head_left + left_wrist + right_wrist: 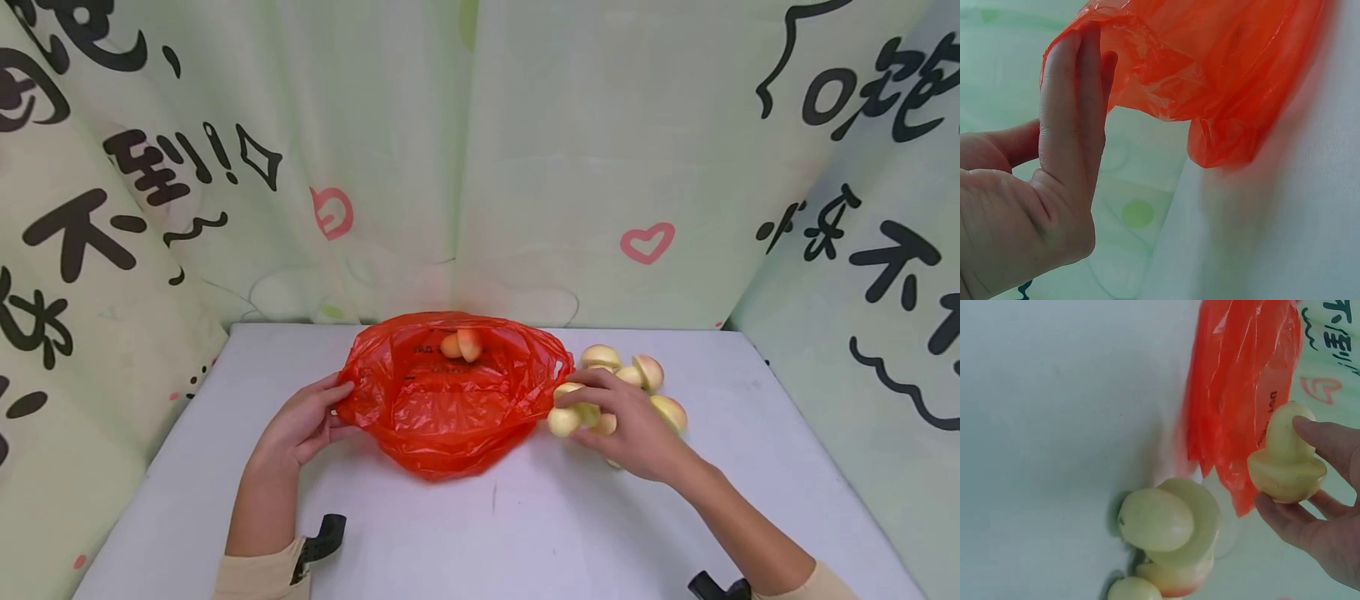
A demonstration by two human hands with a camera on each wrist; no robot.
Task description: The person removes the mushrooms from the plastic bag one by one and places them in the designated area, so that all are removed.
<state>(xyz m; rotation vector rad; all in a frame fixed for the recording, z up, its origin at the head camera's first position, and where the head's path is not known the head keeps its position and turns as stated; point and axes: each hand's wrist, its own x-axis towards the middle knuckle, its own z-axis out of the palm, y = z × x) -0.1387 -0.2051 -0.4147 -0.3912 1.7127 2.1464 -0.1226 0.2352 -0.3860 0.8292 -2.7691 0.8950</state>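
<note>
A red plastic bag (pixel 450 417) lies with its mouth open toward me on the white table. At its left edge my left hand (pixel 303 421) holds the rim; in the left wrist view the thin film drapes over long, extended fingers (pixel 1063 112). My right hand (pixel 637 429) grips a pale yellow toy-like mushroom (pixel 1287 478) between thumb and fingers, close beside the bag's right edge. Inside the bag rests another mushroom (pixel 468 345), tinted orange by the red film. Several more mushrooms (pixel 648 373), some with reddish caps, are heaped behind and under my right hand.
The white table (pixel 495 542) reaches back to a pale green curtain (pixel 540 167) with black writing and pink hearts. Similar curtains close off the left and right sides. Black straps (pixel 326 537) show at both sleeves.
</note>
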